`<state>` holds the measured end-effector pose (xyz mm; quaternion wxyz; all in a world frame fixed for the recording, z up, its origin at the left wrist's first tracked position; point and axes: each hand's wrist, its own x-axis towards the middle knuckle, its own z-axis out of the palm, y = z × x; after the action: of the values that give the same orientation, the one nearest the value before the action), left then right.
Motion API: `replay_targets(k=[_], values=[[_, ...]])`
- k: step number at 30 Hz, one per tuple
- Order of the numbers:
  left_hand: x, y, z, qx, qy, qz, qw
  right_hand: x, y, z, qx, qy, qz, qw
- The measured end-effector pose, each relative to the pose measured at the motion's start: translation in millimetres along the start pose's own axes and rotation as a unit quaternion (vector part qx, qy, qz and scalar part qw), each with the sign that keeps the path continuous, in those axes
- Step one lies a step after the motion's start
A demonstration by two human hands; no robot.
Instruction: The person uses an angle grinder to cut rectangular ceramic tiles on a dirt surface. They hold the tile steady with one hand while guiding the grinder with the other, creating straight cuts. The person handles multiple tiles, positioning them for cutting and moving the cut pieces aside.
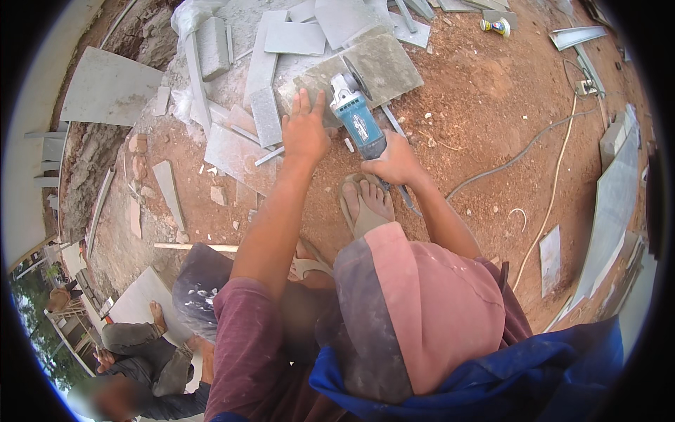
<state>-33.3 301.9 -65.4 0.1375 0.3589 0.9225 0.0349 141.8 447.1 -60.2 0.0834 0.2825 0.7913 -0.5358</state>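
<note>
My right hand is wrapped round the rear grip of a teal angle grinder. The grinder's dark disc stands on edge over a grey stone tile lying on the ground; whether it touches the tile I cannot tell. Just left of the grinder, my left hand lies with its fingers stretched forward onto the tile's near left part. Nothing shows in that hand. Below the grinder, my sandalled foot rests on the dirt.
Several cut tiles and strips lie beyond and left. A grey cable runs right to a socket box. Long pale sheets stand at the right. Another person sits at the lower left. A small container lies far right.
</note>
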Motion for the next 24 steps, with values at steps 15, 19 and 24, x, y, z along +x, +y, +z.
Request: replay_targets(k=[15, 19, 24], values=[[-1, 2, 0, 0.011, 0.000, -0.004, 1.000, -19, 7, 2, 0.011, 0.013, 0.018, 1.000], [-1, 3, 0, 0.016, -0.003, -0.006, 1.000, -21, 8, 2, 0.006, 0.015, 0.017, 1.000], [-1, 0, 4, 0.017, 0.010, 0.000, 1.000, -27, 9, 1, 0.007, 0.007, 0.007, 1.000]])
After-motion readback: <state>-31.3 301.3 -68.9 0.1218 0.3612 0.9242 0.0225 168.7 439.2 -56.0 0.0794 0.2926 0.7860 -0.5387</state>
